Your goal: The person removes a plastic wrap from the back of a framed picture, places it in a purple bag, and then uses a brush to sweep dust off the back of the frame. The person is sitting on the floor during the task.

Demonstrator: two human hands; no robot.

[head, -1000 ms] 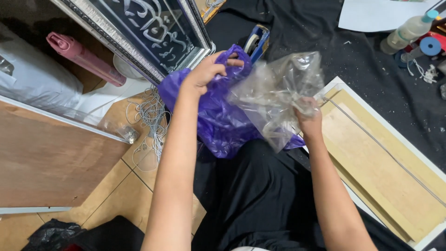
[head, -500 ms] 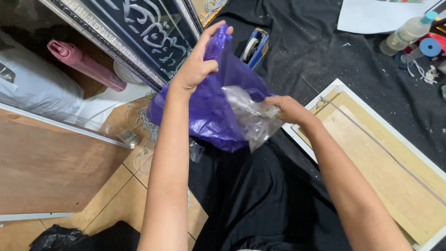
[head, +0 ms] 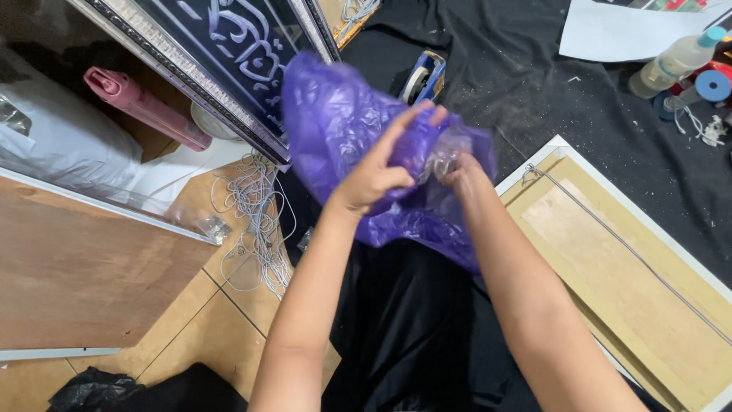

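Gripping purple plastic bag (head: 343, 130), left hand (head: 374, 175) clamped on its edge; right hand (head: 457, 164) at 3 o'clock pinches crumpled clear plastic (head: 446, 149) against bag

Tiled floor (head: 229, 305), black cloth (head: 534, 99), perhaps string (head: 255, 221)

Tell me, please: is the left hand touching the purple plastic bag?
Touching. The head view shows the left hand gripping the purple plastic bag, its fingers pressed into the crumpled film with no gap.
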